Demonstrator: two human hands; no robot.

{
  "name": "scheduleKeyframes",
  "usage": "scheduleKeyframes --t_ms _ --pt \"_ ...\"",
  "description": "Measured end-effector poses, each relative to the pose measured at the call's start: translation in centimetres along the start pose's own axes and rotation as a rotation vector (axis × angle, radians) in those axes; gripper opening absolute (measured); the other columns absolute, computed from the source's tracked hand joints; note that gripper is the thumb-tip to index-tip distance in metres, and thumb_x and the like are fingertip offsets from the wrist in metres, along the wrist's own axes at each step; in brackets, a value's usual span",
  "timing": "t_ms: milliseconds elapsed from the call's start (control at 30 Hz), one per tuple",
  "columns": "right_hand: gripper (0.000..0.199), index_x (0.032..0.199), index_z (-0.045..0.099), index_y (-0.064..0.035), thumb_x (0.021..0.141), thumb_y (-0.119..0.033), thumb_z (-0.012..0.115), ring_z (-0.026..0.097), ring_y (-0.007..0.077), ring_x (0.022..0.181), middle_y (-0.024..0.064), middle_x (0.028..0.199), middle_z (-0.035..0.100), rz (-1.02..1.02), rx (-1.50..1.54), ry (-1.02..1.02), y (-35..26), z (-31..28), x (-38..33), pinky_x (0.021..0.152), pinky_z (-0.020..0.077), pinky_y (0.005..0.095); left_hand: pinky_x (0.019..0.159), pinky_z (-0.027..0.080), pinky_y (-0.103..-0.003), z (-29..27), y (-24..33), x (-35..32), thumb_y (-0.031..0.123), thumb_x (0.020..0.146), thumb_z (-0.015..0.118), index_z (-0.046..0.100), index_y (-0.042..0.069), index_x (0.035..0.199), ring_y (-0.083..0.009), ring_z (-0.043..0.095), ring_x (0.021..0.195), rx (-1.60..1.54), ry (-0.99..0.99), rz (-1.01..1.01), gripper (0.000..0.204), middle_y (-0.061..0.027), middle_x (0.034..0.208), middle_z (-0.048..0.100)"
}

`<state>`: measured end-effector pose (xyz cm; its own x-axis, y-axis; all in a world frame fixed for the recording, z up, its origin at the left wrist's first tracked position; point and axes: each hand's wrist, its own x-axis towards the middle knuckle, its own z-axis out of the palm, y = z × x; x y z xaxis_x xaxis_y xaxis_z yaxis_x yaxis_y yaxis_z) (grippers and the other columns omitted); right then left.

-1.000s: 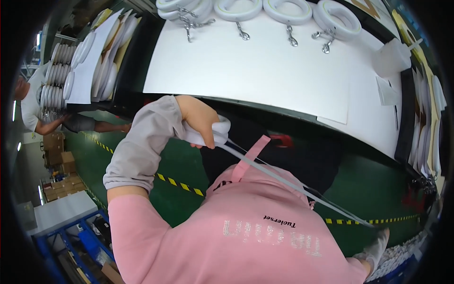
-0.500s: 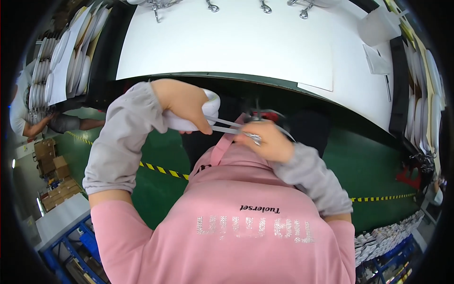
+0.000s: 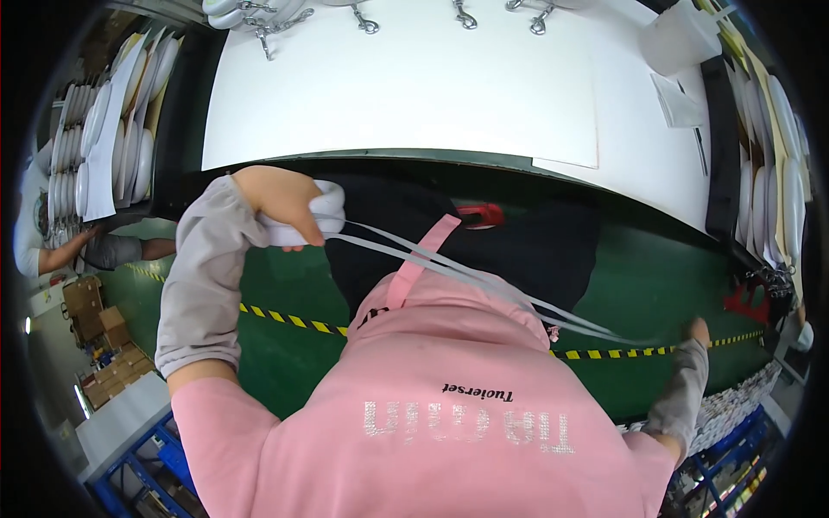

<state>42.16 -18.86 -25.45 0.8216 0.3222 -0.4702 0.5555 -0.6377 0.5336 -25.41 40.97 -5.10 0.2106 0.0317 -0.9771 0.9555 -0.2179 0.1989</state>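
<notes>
Left hand (image 3: 281, 203) clamping a white roll (image 3: 315, 226) at ten o'clock, just below the white table (image 3: 414, 95). Grey strap (image 3: 484, 289) running out taut toward four o'clock, long axis diagonal across the pink hoodie (image 3: 432, 397). Right hand (image 3: 695, 332) pinching the far end, fingers closed.

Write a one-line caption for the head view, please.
Left hand holds a white rounded plastic case; right hand stretches its grey flat strap out.
</notes>
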Motion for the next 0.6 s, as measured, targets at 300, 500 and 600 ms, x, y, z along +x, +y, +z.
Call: scheduleKeyframes --t_ms 300,500,600 --pt "0.018 0.08 0.07 -0.006 0.08 -0.024 0.069 0.06 0.0321 0.096 0.0175 0.136 0.043 -1.726 0.927 -0.133 -44.6 -29.8 -27.7 0.083 0.0474 0.0336 0.067 0.05 -0.033 1.2 4.2 1.1 0.033 0.067 0.071 0.066 0.0 0.096 -0.0242 0.065 0.075 0.296 0.017 0.052 0.044 -0.0144 0.085 0.067" --pt "0.017 0.081 0.066 -0.0015 0.082 -0.018 0.066 0.059 0.0273 0.058 0.013 0.069 0.061 -1.479 1.306 -0.387 -46.6 -28.7 -31.2 0.054 0.0442 0.0319 0.059 0.051 -0.029 1.9 4.1 0.2 0.02 0.075 0.069 0.063 -0.005 0.087 -0.019 0.065 0.066 0.121 -0.083 0.072 0.028 -0.0102 0.075 0.064" --pt "0.009 0.081 0.066 -0.0056 0.077 -0.014 0.067 0.06 0.0285 0.06 0.0133 0.07 0.061 -1.657 1.118 0.136 -42.1 -29.3 -29.4 0.054 0.046 0.0356 0.057 0.051 -0.028 2.4 2.6 1.0 0.024 0.076 0.072 0.06 -0.003 0.099 -0.0169 0.064 0.065 -0.109 -0.177 0.111 0.038 -0.0103 0.076 0.064"
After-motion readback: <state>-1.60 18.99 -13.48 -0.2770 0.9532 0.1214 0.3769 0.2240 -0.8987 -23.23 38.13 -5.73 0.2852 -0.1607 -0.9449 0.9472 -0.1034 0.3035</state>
